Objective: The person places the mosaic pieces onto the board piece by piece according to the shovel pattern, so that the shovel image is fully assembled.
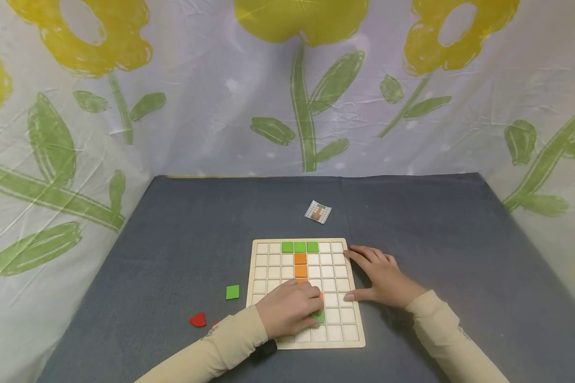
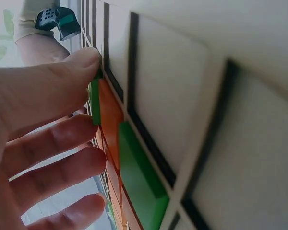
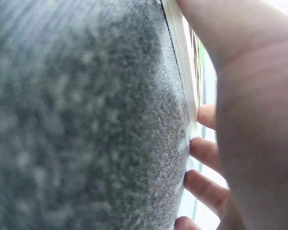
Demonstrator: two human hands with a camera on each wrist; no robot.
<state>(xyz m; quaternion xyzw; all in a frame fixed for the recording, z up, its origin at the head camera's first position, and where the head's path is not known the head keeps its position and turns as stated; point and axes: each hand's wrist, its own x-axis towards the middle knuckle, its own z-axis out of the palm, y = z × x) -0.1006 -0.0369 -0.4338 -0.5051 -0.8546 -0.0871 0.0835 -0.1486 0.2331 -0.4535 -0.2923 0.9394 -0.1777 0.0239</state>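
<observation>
A pale wooden grid board [image 1: 334,317] lies on the dark cloth. Green square tiles [image 1: 300,247] fill part of its top row, with orange tiles [image 1: 300,258] in a column below. My left hand [image 1: 289,308] is over the lower middle of the board, hiding some cells. Its thumb and index finger pinch a green tile [image 2: 95,103] at the board surface, beside an orange tile [image 2: 111,120]. Another green tile [image 2: 141,177] sits nearer the left wrist camera. My right hand [image 1: 383,274] rests at the board's right side, thumb over the edge cells and fingertips along the rim.
A small picture card [image 1: 318,211] lies beyond the board. Left of the board are a loose green tile [image 1: 232,292] and a red piece [image 1: 198,319] with a curved side; another red bit is mostly behind the left sleeve. A flower-printed curtain [image 1: 211,106] stands behind the table.
</observation>
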